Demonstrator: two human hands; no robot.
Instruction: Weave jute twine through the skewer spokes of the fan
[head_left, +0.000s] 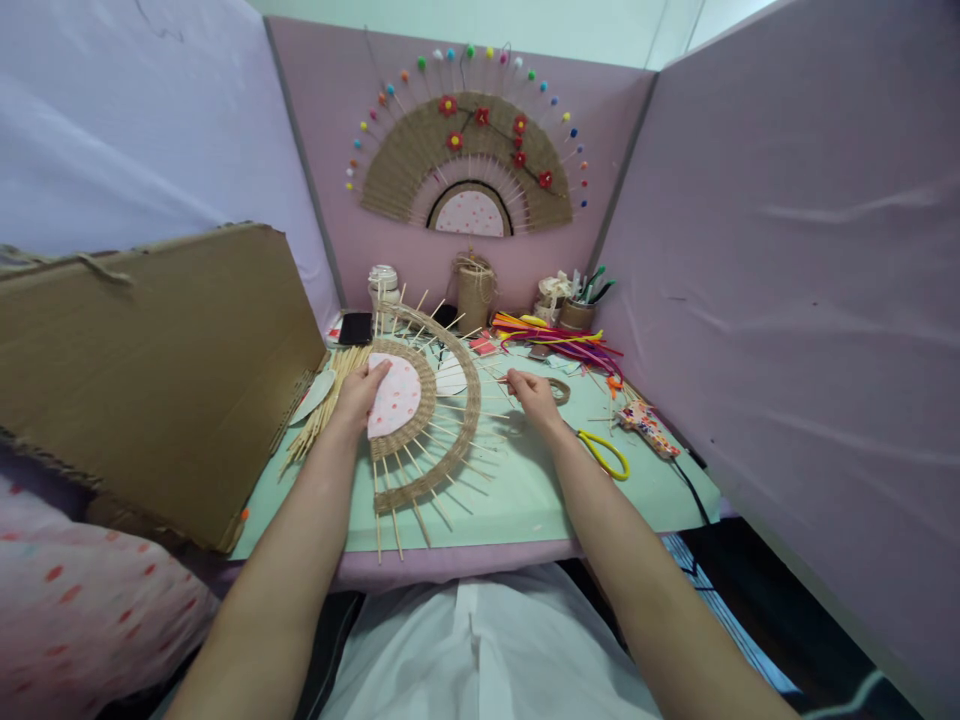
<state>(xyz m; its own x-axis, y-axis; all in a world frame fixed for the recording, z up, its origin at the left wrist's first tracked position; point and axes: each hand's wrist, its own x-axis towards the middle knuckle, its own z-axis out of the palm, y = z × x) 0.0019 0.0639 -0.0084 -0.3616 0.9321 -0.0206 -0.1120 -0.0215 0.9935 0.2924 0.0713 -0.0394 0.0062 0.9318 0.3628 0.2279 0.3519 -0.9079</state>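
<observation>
At a pastel green counter (pixel 525 505) ringed by pale lilac walls (pixel 787 250), a person's left hand (pixel 364 395) holds a half-round fan (pixel 428 395) upright, thumb pressed on the dotted white paper (pixel 397 398) at its center. The fan stands near the middle of the counter, straight side to the left and curve to the right, its light wooden sticks spreading through a brown inner band and reaching beyond a separate outer one. The right hand (pixel 531 392) is drawn narrow, fingertips pinched near the stick ends; whether they grip a stick or thread cannot be made out.

Just beside the right hand lies a brown roll (pixel 559 391), with yellow-handled scissors (pixel 604 441) nearer the person and a patterned glue gun (pixel 649 428) farther right, its black cord trailing off the edge. Bright pipe cleaners (pixel 559 335) are heaped toward the back, near a twine-wrapped pot (pixel 474 292) and a glass jar (pixel 384 283). Loose sticks (pixel 337 385) lie left of the fan, next to a large cardboard sheet (pixel 150 370). On the back wall hangs a bigger fan (pixel 409 160) with red flowers and colored balls.
</observation>
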